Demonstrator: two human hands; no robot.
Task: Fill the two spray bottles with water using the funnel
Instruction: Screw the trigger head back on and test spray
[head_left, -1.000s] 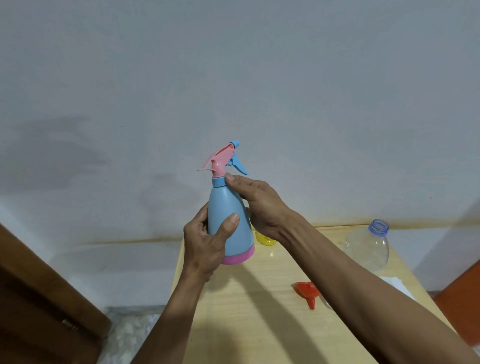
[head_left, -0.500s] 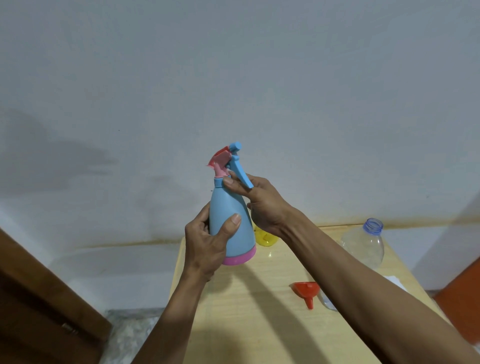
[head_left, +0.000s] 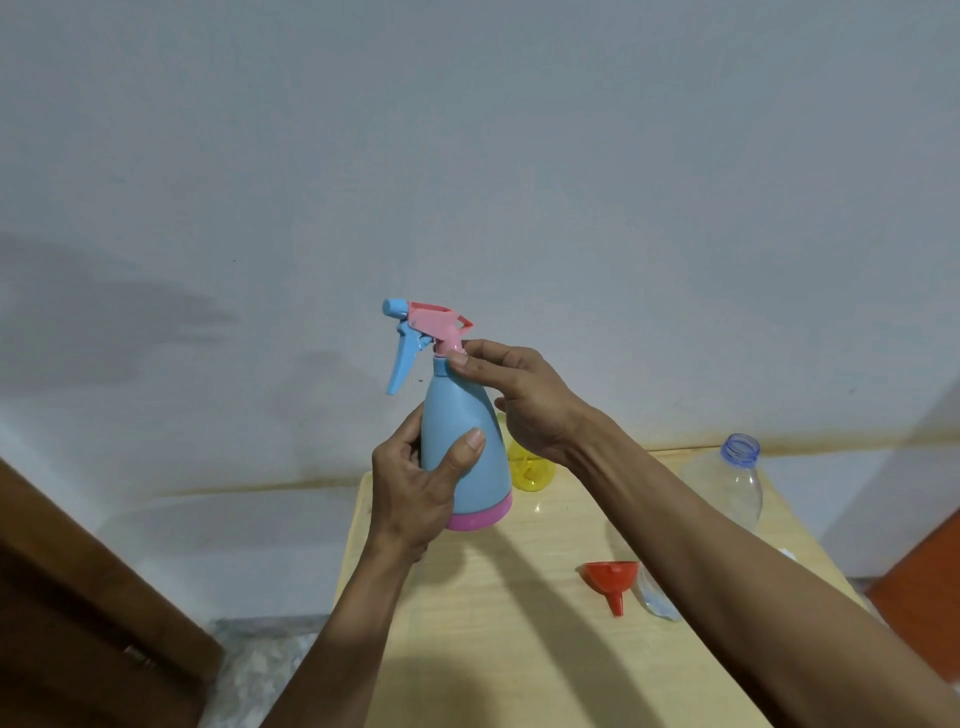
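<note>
I hold a blue spray bottle (head_left: 457, 415) with a pink base upright above the wooden table (head_left: 493, 623). My left hand (head_left: 415, 488) wraps its lower body. My right hand (head_left: 519, 400) pinches the neck collar just under the pink and blue trigger head (head_left: 423, 325), whose nozzle points left. A yellow bottle (head_left: 530, 467) stands behind, mostly hidden by the blue one and my right hand. A red funnel (head_left: 610, 579) lies on its side on the table. A clear plastic water bottle (head_left: 730, 483) with an open blue neck stands at the right.
A pale wall rises right behind the table. A dark wooden panel (head_left: 78, 597) fills the lower left and something orange-red (head_left: 924, 587) stands at the right edge. A small clear object (head_left: 657, 603) lies by the funnel, partly under my right forearm.
The trigger head has turned around on the neck: its nozzle pointed right one second ago and now points left. My right fingers shifted on the collar. My left hand kept its hold.
</note>
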